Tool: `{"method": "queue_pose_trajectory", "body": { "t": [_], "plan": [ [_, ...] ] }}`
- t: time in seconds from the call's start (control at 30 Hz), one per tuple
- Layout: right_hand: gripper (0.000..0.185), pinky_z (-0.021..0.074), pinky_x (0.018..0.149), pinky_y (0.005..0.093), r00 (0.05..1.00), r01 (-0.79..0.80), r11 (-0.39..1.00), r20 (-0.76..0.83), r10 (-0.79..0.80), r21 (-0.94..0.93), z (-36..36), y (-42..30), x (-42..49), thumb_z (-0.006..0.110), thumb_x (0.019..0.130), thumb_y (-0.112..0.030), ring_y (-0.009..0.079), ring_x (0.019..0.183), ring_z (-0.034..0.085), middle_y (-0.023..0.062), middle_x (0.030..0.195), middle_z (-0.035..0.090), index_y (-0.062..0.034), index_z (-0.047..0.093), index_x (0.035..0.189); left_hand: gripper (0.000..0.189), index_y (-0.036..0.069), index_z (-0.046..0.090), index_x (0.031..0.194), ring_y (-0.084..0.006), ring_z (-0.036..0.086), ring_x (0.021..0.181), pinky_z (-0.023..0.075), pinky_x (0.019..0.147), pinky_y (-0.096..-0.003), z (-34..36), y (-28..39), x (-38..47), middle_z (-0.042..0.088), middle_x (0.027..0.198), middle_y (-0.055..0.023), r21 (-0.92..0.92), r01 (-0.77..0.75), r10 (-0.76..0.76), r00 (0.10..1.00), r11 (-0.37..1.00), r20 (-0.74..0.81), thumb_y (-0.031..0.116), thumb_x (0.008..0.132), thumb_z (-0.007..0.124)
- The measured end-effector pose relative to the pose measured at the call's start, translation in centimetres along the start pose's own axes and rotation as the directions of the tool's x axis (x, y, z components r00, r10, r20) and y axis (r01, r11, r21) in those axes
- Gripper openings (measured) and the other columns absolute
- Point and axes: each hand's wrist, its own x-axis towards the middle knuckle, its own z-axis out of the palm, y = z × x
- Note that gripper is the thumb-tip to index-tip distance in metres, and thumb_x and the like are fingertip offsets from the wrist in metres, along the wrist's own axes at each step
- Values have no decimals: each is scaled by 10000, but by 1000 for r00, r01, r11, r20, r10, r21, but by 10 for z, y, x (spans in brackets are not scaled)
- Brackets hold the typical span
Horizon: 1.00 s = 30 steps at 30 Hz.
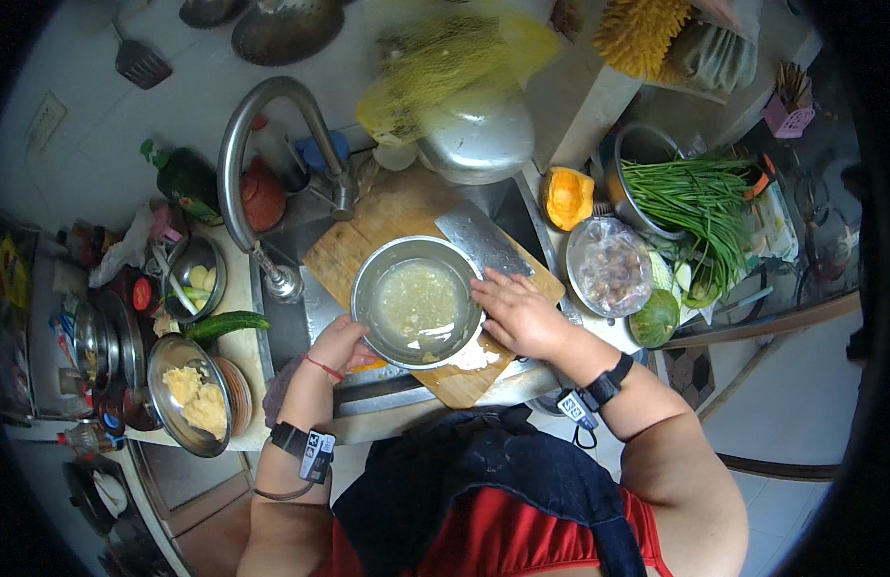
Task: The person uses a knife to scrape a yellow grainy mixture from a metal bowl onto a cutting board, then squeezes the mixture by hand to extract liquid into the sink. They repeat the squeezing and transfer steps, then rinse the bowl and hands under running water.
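A stainless steel bowl holds cloudy liquid with small pale bits. It is over a wooden cutting board laid across the sink. My left hand grips the bowl's lower left side, thumb near the rim. My right hand cups its right side, with fingertips at the rim. A cleaver lies flat on the board just behind my right fingers, its blade wet. Between the bowl and the board's near edge there is a wet patch. Something orange shows partly beside my left fingers.
A curved faucet rises left of the board. Steel bowls with yellow mash and peeled pieces stand left, near a cucumber. Rightward are cut pumpkin, a plastic-covered bowl, green chives and a green gourd.
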Motion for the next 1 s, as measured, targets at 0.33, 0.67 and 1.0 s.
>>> {"method": "queue_pose_trajectory", "body": {
  "t": [0.33, 0.67, 1.0],
  "plan": [
    [495, 211, 1129, 591, 974, 144, 986, 164, -157, 85, 13, -51, 0, 532, 941, -404, 310, 1368, 412, 130, 1374, 547, -37, 609, 1263, 558, 37, 361, 1362, -134, 610, 547, 462, 405, -205, 26, 0, -14, 627, 802, -93, -66, 7, -5, 1000, 998, 30, 10, 820, 494],
    [548, 154, 1150, 597, 815, 245, 966, 523, -250, 79, 5, -30, 15, 518, 929, -501, 309, 1435, 300, 49, 1299, 624, -79, 636, 1259, 552, 70, 413, 1365, -125, 600, 546, 461, 417, -202, 16, -22, -20, 633, 833, -73, -107, -6, 9, 1000, 994, 24, -11, 823, 473],
    [789, 147, 1173, 543, 940, 268, 956, 251, -232, -121, -2, -23, 40, 518, 888, -597, 300, 1424, 331, 166, 1445, 479, 25, 496, 1373, 440, 33, 473, 1258, -145, 570, 515, 449, 423, -232, 4, -31, -51, 619, 808, -85, -73, -51, 44, 994, 996, -98, -6, 821, 490]
  ]
}}
